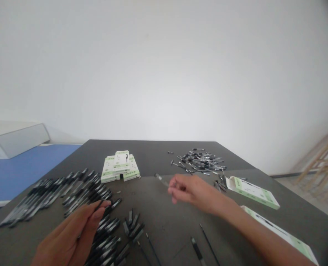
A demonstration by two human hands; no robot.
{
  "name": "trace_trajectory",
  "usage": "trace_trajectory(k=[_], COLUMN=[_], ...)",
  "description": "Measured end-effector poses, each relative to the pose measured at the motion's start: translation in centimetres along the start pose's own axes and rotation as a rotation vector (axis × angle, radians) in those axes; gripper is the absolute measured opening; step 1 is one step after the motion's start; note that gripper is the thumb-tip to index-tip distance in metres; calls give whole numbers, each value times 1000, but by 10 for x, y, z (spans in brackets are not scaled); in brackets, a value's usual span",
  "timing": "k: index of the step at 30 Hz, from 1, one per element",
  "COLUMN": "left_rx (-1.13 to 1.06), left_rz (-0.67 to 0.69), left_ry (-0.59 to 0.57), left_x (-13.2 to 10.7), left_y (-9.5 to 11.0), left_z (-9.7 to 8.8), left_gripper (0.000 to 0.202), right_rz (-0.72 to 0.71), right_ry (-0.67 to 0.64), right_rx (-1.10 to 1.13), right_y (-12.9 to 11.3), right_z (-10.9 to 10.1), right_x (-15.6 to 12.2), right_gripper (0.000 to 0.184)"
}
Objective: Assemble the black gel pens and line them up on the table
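Note:
At the lower left, my left hand (75, 231) is closed, thumb against fingers, on a thin dark stick (99, 204) that looks like a pen refill; most of it is hidden. Pens (105, 240) lie beside and partly beneath that hand. My right hand (184, 189) is pinched around a clear pen barrel (161, 179), whose far end points up and left over the middle of the table. Short black pen caps (133, 223) sit between the hands, nearer me. Thin dark refills (208, 240) and a pen with a black grip (197, 251) lie at the front.
A loose heap of pen parts (202, 161) is at the back right of the dark table (152, 155). Rows of pens (42, 195) fill the left side. Green-and-white boxes (120, 166) are stacked behind them; an open box (255, 192) and another box (280, 232) lie at right.

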State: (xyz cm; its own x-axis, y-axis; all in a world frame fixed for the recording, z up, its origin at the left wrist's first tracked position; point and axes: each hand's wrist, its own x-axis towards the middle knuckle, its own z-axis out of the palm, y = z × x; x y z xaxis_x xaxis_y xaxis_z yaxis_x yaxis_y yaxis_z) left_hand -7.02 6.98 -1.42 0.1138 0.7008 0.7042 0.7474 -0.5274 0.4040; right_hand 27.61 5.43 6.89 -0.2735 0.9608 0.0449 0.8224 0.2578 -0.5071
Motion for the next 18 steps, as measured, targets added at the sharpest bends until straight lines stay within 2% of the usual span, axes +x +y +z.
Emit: trace_trajectory(k=[2,5,9,11,13,15,18], left_rx=[-39,-87,-142,-184,-250,-333,-520], left_rz=[79,226,419,443,383,237,-97], left_ry=[-91,-177,-196,-260,-334,-389,-480], left_x=[1,1,-6,-12,-16,-18,-19], left_y=[13,34,59,67,70,71,73], left_z=[-4,-8,-3,0,2,1,0], left_gripper=[32,32,32,28,24,27,42], right_rz=[-130,-345,-498,-525,-551,-550,-387], right_ry=[-38,45,196,252,316,408,492], right_rx=[80,32,-19,18,85,184,450], right_y=[-27,-50,-56,-57,-58,-58,-51], right_z=[21,50,75,82,86,86,80], right_x=[-24,-41,-39,-38,-40,-44,-48], right_gripper=[22,25,31,29,26,24,51])
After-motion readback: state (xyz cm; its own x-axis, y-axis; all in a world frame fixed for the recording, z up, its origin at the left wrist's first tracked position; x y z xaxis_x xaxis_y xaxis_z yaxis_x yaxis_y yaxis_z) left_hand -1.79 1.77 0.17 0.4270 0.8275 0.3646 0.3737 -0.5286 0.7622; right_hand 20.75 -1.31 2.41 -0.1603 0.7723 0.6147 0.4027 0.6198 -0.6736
